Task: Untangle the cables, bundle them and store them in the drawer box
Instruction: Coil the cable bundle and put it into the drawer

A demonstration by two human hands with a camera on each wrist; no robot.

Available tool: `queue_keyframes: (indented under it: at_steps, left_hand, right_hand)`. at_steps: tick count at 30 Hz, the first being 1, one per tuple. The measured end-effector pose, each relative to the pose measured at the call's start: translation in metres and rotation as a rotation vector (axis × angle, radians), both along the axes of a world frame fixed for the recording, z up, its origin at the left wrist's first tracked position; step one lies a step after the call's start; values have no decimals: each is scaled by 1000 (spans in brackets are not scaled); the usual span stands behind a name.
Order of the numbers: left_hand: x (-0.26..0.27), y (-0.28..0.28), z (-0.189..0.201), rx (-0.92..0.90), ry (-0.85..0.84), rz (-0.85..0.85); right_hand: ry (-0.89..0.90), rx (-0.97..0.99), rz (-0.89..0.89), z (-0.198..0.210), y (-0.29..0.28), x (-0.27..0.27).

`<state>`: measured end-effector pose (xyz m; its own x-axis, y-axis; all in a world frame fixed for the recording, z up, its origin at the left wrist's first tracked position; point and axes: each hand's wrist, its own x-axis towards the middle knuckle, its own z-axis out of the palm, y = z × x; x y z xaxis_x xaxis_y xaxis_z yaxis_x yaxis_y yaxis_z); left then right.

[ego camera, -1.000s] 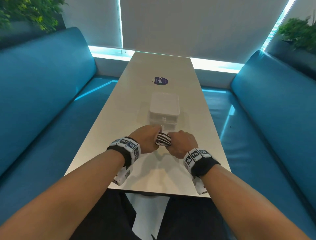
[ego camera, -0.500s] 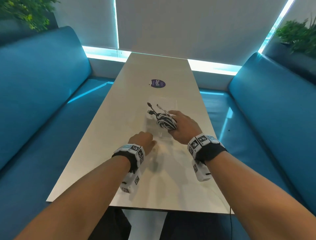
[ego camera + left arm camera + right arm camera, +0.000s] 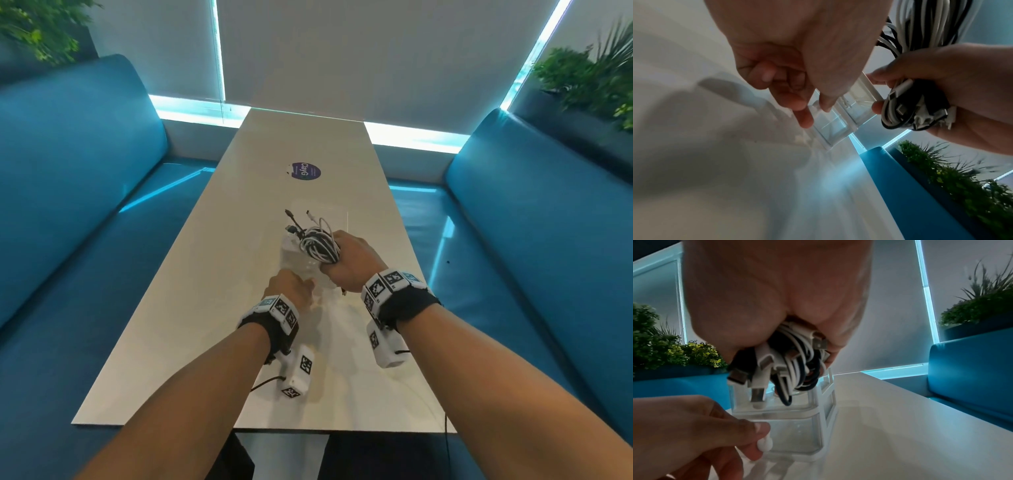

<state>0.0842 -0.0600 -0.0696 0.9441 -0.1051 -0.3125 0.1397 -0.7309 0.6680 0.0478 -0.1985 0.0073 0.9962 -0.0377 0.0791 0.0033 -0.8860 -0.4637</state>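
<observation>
My right hand grips a coiled bundle of black and white cables, with plugs sticking out of both ends. It holds the bundle just above the translucent drawer box with a white frame, in the middle of the white table. In the right wrist view the cable bundle hangs over the box's top. My left hand is at the near face of the box. Its thumb and finger pinch the small white knob of the lower drawer.
A purple round sticker lies on the table beyond the box. Blue sofas run along the left and right sides. Green plants stand behind the sofa backs. A window blind closes off the far end.
My right hand has carried the bundle from in front of the box to over its top. My left hand let go of the bundle and took hold of the drawer knob.
</observation>
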Motion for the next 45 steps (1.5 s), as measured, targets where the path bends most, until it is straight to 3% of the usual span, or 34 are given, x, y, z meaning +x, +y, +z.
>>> queue_keyframes:
  at_steps: [7,12,15,17,19,23,29,33,36,39,41,45]
  left_hand:
    - [-14,4,-4,-50,24,31]
    - [-15,32,6,-57,185,37]
    - [-5,48,15,52,29,115]
    - [-3,50,18,107,-111,73]
    - [-5,48,20,98,-144,0]
    - [-8,44,20,93,-131,-60]
    - [-14,50,36,235,129,-258]
    - [-8,51,35,112,15,-166]
    - [-3,54,36,-2,-214,-159]
    - [-2,55,38,196,-394,-372]
    - [-2,56,37,301,-380,-456]
    - [0,56,39,284,-328,-529]
  right_hand:
    - [27,-63,11,-8,0,-3]
    - [9,-64,-9,-13,0,-7]
    - [12,-69,7,-14,1,-6]
    - [8,-73,11,-13,2,-6]
    - [14,-90,11,-14,2,-6]
    - [19,-141,10,-16,3,-9]
    - [24,-207,42,-13,5,-10]
    - [-16,-221,46,4,5,-19]
    - [104,-140,41,17,2,-29]
    - [324,-246,85,23,-2,-41]
    - [450,-363,42,20,-4,-47]
    - [587,-523,11,4,-4,-50]
